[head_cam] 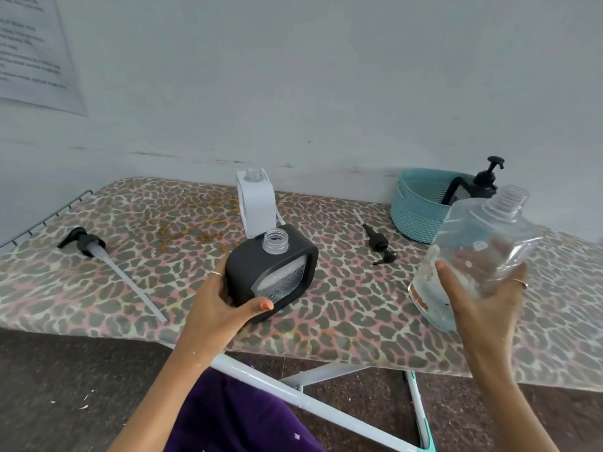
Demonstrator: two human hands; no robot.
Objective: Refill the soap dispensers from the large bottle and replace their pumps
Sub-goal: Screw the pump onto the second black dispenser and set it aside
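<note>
The big bottle [473,256] sits in the right hand [483,295], lifted off the desk [326,321], fingers wrapped round its lower body. Its long axis tilts up and to the right, so the open neck points away from the black dispenser [270,269], which lies to its left, well apart. That gap, and the wrong-way tilt, is what the pour depends on: the neck would have to swing left and down over the dispenser's mouth.

The left hand [225,301] grips the black dispenser by its near left corner, thumb across the front, and holds it leaning a little on the desk, its uncapped neck facing up. This hand is the nearer one to the target; the right carries the supply.

Count: three dispensers, the black one in hand, a white one [257,203] uncapped just behind it, and a third dark one [479,184] with its pump fitted, standing in the blue basket [414,210]. Two loose pumps lie on the desk: a long-tubed one [88,246] at far left and a shorter one [378,243] between dispenser and basket. One big bottle, seemingly almost empty.
</note>
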